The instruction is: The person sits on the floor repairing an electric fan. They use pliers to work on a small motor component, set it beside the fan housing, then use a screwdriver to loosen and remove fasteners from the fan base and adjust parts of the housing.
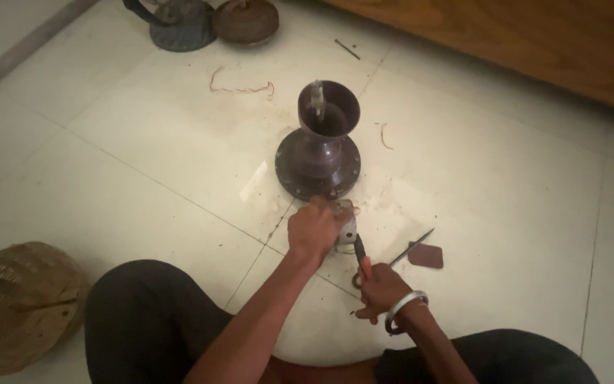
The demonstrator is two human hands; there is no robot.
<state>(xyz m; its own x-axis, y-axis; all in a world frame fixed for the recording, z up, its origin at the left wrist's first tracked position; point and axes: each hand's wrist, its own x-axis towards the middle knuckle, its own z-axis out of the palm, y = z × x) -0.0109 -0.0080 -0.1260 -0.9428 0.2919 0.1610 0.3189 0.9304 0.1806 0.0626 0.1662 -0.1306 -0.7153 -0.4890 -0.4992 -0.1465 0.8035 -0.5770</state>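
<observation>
Left hand clamps small grey metal block on pale tiled floor; right hand pinches red-handled tool, tip at block. Judged: working fastener; next needs steady hold. Dark flared metal housing just beyond.

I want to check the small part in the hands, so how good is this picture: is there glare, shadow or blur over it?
Head view: dim, warm light, soft throughout. The left hand covers most of the small grey metal block, so its detail is lost. The right hand and its red-handled tool are slightly blurred. A pale glare patch lies on the floor tiles beside the dark motor housing.
</observation>
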